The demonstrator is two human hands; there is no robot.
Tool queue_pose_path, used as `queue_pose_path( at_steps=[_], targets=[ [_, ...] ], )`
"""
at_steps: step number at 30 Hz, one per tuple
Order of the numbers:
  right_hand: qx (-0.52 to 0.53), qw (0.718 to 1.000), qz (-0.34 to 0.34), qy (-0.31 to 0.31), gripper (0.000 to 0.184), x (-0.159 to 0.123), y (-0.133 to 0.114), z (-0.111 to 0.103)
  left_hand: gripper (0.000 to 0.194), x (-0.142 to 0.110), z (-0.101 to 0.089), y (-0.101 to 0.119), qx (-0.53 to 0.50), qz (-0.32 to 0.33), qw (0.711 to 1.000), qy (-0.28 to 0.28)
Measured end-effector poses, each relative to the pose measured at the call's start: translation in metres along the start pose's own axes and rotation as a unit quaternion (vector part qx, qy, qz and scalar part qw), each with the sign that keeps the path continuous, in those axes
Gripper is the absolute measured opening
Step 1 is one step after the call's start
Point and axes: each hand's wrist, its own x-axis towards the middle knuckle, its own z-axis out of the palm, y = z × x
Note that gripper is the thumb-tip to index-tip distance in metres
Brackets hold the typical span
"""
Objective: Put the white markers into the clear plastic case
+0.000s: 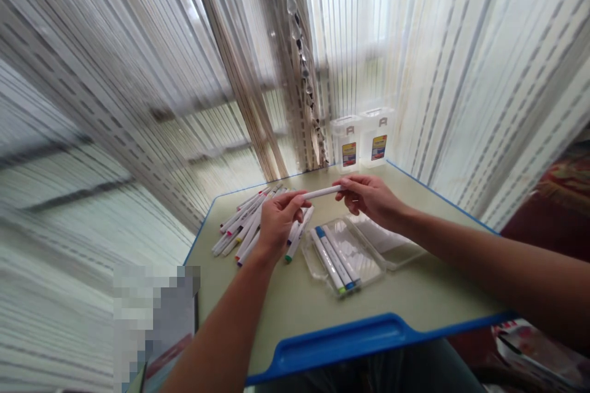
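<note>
A white marker (321, 192) is stretched between my two hands above the table. My left hand (280, 221) pinches its left end, while my right hand (371, 198) has the right end between thumb and fingers. Both ends are covered by fingertips. Below lies an open clear plastic case (369, 258), with a few white markers (332, 261) side by side in its left half; blue and lime-green ends show. Behind and left of my left hand spreads a loose pile of white markers (246, 221) with coloured ends, several of them partly hidden by the hand.
The pale table (405, 301) has a blue rim and a blue front tray (341, 341). Two clear cases with labels (359, 147) stand upright at the back edge. String curtains (258, 73) hang close behind. A partly blurred flat object (173, 319) is at the left.
</note>
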Motion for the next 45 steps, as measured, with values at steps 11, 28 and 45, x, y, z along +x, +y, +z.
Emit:
queue_pose_path(
  at_steps=[11, 28, 45],
  targets=[
    [-0.151, 0.988, -0.031, -0.022, 0.036, -0.006, -0.002, 0.006, 0.026, 0.001, -0.002, -0.005, 0.081, 0.032, 0.996, -0.013],
    [-0.304, 0.950, -0.059, -0.048, 0.040, -0.012, -0.001, 0.007, 0.028, -0.007, 0.007, -0.003, 0.174, 0.055, 0.976, -0.119],
    [-0.208, 0.976, -0.020, -0.066, 0.034, -0.010, -0.006, 0.008, 0.024, -0.002, 0.006, -0.003, 0.064, 0.019, 0.996, -0.066]
  ],
)
